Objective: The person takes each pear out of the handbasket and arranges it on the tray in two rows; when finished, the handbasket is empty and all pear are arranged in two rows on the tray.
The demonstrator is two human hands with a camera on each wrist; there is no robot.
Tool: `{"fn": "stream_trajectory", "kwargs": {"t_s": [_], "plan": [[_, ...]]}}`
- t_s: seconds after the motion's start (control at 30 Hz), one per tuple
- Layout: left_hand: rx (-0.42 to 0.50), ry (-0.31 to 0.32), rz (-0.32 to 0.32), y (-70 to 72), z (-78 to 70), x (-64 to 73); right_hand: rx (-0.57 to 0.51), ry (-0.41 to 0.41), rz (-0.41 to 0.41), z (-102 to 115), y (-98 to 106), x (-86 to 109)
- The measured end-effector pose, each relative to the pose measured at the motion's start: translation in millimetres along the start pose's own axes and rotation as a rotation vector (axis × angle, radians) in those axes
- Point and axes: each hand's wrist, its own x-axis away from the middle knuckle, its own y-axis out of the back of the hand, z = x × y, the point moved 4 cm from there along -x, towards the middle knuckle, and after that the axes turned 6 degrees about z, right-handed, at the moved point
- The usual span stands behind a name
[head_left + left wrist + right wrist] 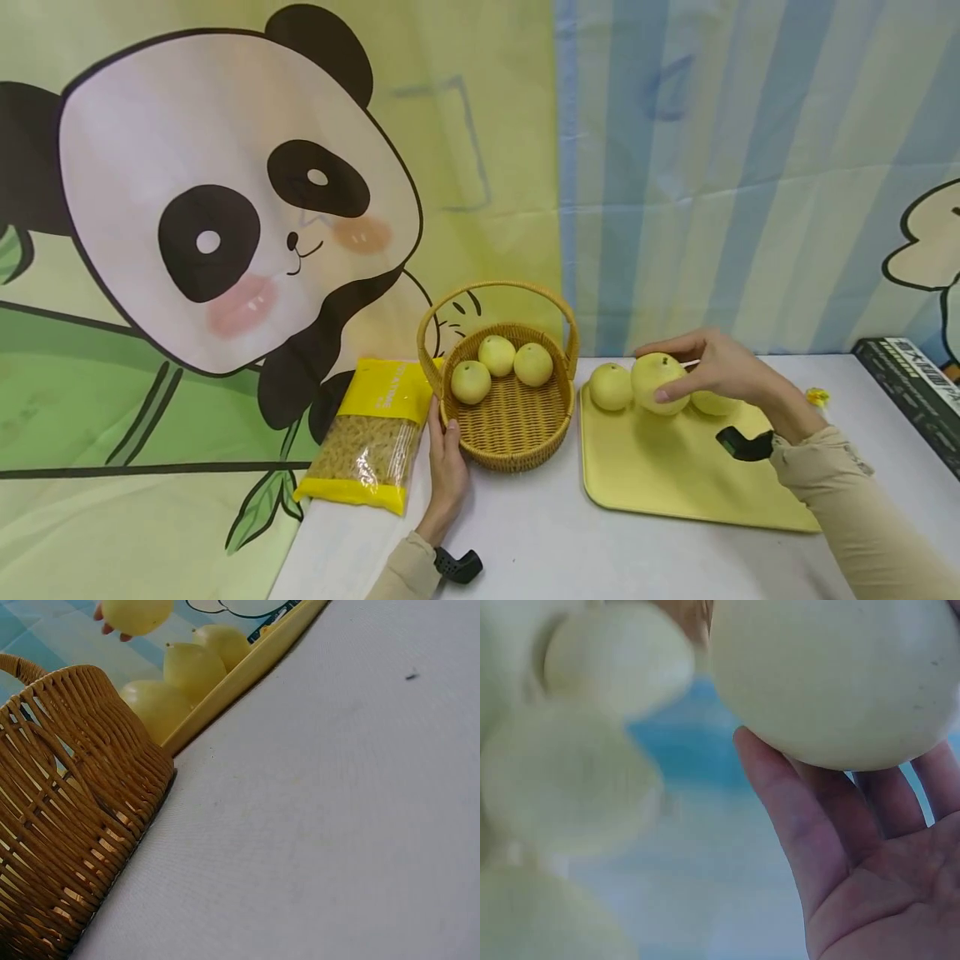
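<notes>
Plainly, the held fruit (651,377) is roundish, yellow.

Yellow bag (366,442), panda backdrop (247,133), dark box (911,402)

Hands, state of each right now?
Left hand: open, resting against the basket, not gripping a pear.
Right hand: closed on a pear, holding it above the tray.
</notes>
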Motion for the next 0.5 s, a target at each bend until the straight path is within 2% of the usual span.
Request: {"fn": "stream_trajectory", "kwargs": {"t_s": [0.13, 0.23, 0.37, 0.5], "plan": [[0.006, -0.001, 0.000, 0.4, 1.1, -0.3, 0.043, -0.062, -0.099, -15, 30, 25.4], [0.009, 0.002, 0.003, 0.6, 1.0, -0.6, 0.079, -0.141, -0.155, -31, 48, 43.5], [0.010, 0.005, 0.002, 1.2, 0.4, -0.9, 0.114, -0.230, -0.216, -55, 65, 64.4], [0.009, 0.011, 0.001, 1.2, 0.3, 0.0, 0.103, -0.306, -0.258, -79, 74, 80.0]]}}
